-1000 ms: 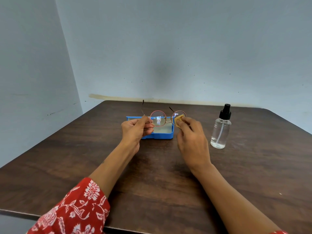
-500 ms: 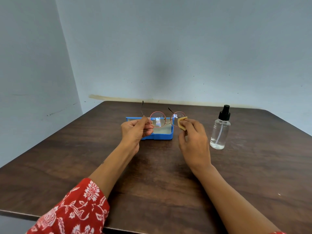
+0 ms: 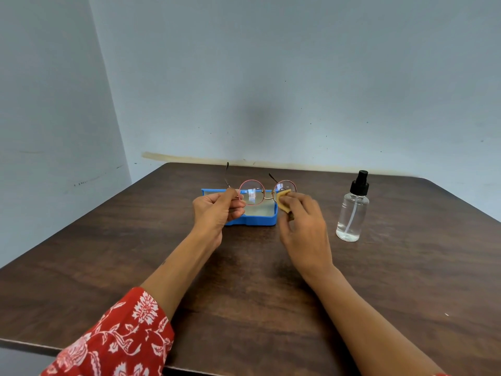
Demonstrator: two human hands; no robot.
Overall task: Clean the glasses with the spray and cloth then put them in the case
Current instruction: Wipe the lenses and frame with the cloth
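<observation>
Round pink-rimmed glasses are held up above the table, temples pointing away from me. My left hand pinches the frame at its left hinge. My right hand pinches a small yellow cloth against the right lens. Behind and below the glasses lies the open blue case with a pale lining. The clear spray bottle with a black nozzle stands upright to the right of my right hand, apart from it.
The dark wooden table reaches to grey walls at the back and left. Its near edge runs under my forearms. A red patterned sleeve covers my left upper arm.
My right hand moved the cloth down off the right lens half a second ago and has brought it back up onto the lens. The left hand and the glasses have barely moved.
</observation>
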